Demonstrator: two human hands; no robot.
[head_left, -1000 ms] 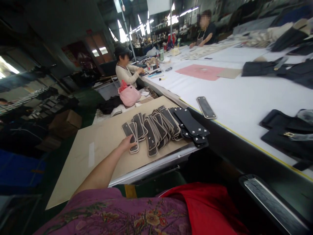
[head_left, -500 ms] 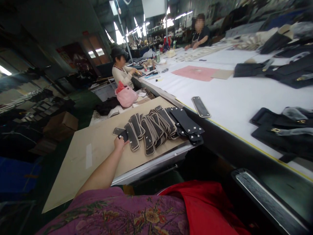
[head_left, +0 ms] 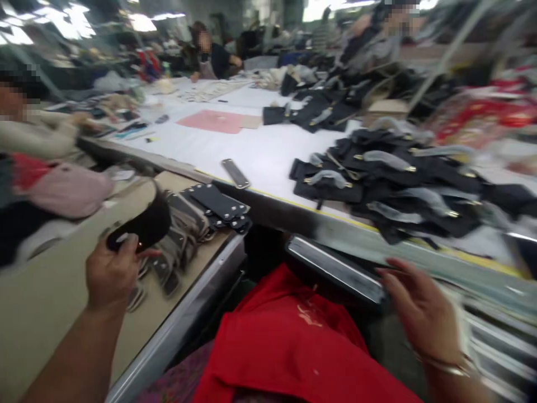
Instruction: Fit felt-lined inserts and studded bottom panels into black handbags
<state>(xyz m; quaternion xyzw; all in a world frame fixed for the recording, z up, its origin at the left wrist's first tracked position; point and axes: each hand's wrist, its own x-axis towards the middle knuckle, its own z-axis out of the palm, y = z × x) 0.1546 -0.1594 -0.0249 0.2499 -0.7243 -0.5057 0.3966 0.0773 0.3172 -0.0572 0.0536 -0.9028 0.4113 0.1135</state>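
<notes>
My left hand (head_left: pixel 109 271) is closed on a dark oblong leather piece (head_left: pixel 142 224), lifted just above the fanned pile of similar pieces (head_left: pixel 182 232) on the tan board (head_left: pixel 46 291). My right hand (head_left: pixel 422 305) shows at the lower right with fingers curled, its fingertips on the end of a long grey-faced panel (head_left: pixel 335 267) that lies over the red cloth (head_left: pixel 293 341) on my lap. Motion blurs the whole view.
A white worktable (head_left: pixel 268 154) holds one loose dark piece (head_left: pixel 235 173), a pink sheet (head_left: pixel 212 121) and heaps of black bag parts with metal fittings (head_left: pixel 390 179). A pink bag (head_left: pixel 67 187) lies at left. Other people sit along the table.
The view has swung right. My left hand has lifted one dark piece off the pile. My right hand has come into view, holding the long panel's end.
</notes>
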